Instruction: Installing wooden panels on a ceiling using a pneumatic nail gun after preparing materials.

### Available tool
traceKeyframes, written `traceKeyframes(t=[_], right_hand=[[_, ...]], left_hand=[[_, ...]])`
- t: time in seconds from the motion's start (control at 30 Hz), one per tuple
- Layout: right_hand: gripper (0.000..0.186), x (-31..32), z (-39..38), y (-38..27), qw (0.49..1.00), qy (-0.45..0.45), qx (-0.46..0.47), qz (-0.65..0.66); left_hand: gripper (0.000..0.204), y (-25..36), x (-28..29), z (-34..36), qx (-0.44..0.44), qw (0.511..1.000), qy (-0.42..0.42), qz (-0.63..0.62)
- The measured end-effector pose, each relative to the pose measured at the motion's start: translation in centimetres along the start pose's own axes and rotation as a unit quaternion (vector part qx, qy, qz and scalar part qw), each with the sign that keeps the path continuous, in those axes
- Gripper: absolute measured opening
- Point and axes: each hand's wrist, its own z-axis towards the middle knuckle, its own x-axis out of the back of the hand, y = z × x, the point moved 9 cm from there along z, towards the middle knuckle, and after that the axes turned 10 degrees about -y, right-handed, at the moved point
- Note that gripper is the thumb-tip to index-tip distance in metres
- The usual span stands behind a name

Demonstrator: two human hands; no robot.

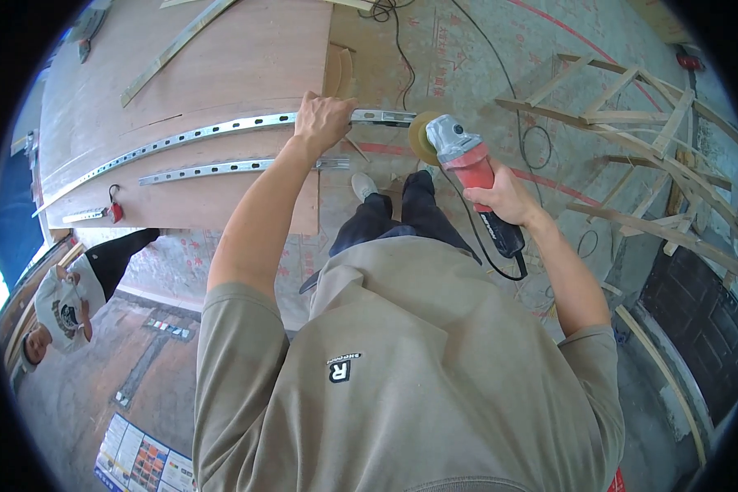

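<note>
Long silver slotted metal channel (pixel 221 129) is lying across a broad pinkish-brown plywood board (pixel 254 66), its right end jutting past the board's edge over the grey floor (pixel 467 41) marked with red. The person's left hand (pixel 324 120) is closing around the channel near that edge, pressing from above. The right hand (pixel 500 197) is gripping a red, silver and black angle grinder (pixel 467 160), holding its round tan disc (pixel 424 138) at the jutting end. Floor is stretching between the grinder and a pale wooden slatted frame (pixel 631 119) standing at the right.

A shorter silver slotted channel (pixel 209 170) is resting nearer the body, also overhanging the edge. A small red tool with a dark loop (pixel 116 211) is lying further left. A black power cord (pixel 467 215) is curving close by the person's legs (pixel 394 213); another person (pixel 70 299) is occupying the far left.

The left hand is covering part of the long channel. Whether the disc is touching metal or spinning cannot be told.
</note>
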Motion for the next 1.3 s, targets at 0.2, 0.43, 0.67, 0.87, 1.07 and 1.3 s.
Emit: traceKeyframes(t=[0.2, 0.43, 0.67, 0.87, 1.07, 1.3], right_hand=[[0.047, -0.8, -0.6, 1.3, 0.997, -0.008, -0.033, 0.071], [0.041, -1.5, -0.5, 2.1, 0.973, -0.053, -0.051, 0.218], [0.044, -1.6, -2.0, 3.6, 0.980, -0.052, -0.070, 0.179], [0.047, -3.5, -4.2, 3.8, 0.989, -0.033, -0.064, 0.126], [0.045, -7.9, -2.1, 0.3, 0.985, -0.115, -0.049, 0.121], [0.040, -10.7, -0.7, -1.3, 0.973, -0.143, -0.081, 0.161]], left_hand=[[0.021, -0.3, 0.3, -0.4, -0.010, 1.000, 0.020, -0.009], [0.022, 0.0, -0.2, 0.0, -0.002, 1.000, 0.011, 0.000], [0.058, -0.6, 4.0, -5.5, -0.101, 0.968, 0.209, -0.099], [0.064, -4.5, -1.1, -15.0, -0.034, 0.982, 0.120, -0.141], [0.039, -5.6, -4.0, -13.8, -0.025, 0.987, 0.125, -0.099], [0.034, -4.2, -4.3, -14.2, -0.049, 0.971, 0.220, -0.084]])
